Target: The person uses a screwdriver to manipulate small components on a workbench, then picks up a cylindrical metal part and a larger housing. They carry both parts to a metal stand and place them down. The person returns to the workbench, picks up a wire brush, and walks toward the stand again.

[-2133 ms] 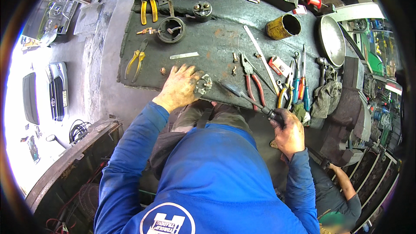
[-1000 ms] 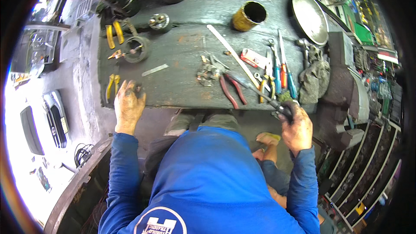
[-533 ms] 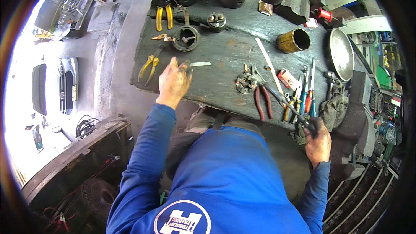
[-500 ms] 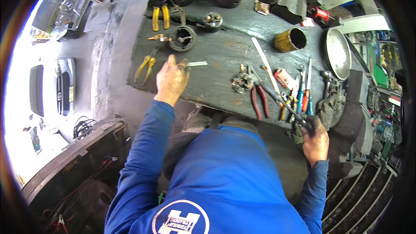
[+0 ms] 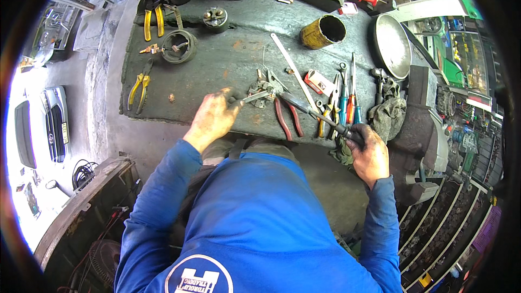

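My left hand (image 5: 213,118) pinches a thin silvery metal strip (image 5: 256,96). The strip points right, to a small round metal part with copper-coloured bits (image 5: 260,88) on the bench. In my right hand (image 5: 370,153) is the black handle of a long dark-shafted tool (image 5: 317,113) that looks like a soldering iron. Its far end reaches the same round part, close to the strip's tip; whether they touch, I cannot tell. Red-handled pliers (image 5: 282,116) lie beside the part, partly under the tool's shaft.
On the dark bench (image 5: 217,73), yellow-handled pliers (image 5: 139,89) lie left and several screwdrivers (image 5: 353,92) right. A yellow cylinder (image 5: 323,31), a metal bowl (image 5: 392,46), a rag (image 5: 386,114) and a round housing (image 5: 179,46) stand around. A vise (image 5: 429,125) is at the right.
My left hand has carried the metal strip rightward to the round part. My right hand has brought the dark-shafted tool's tip there too. The view has shifted right.
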### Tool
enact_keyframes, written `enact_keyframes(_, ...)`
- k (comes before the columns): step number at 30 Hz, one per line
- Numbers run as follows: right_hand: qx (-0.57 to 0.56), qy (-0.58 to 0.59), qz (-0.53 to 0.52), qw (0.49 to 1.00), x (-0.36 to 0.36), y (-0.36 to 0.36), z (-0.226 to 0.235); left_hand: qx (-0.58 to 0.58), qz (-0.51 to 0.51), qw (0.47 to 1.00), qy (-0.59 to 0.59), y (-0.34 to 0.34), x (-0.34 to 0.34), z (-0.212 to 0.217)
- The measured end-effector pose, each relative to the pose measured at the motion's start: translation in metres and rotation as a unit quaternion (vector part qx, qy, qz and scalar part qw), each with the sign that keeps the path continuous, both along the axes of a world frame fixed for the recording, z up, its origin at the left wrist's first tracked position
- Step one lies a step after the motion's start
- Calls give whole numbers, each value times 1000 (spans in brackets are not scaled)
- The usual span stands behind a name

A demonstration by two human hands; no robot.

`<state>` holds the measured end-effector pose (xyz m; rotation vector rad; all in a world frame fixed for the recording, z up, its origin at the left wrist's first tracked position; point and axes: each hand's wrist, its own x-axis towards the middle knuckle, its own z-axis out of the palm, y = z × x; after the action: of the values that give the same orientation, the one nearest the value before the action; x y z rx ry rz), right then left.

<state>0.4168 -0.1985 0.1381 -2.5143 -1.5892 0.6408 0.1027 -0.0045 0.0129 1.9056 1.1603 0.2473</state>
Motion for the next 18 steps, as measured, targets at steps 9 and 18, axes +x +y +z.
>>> enact_keyframes(9,2,30,-4,1000,5,4,-4,-5,31,999,25,1,26,-17)
enact_keyframes(18,6,39,12,999,7,10,-10,9,44,999,13,-6,25,-34)
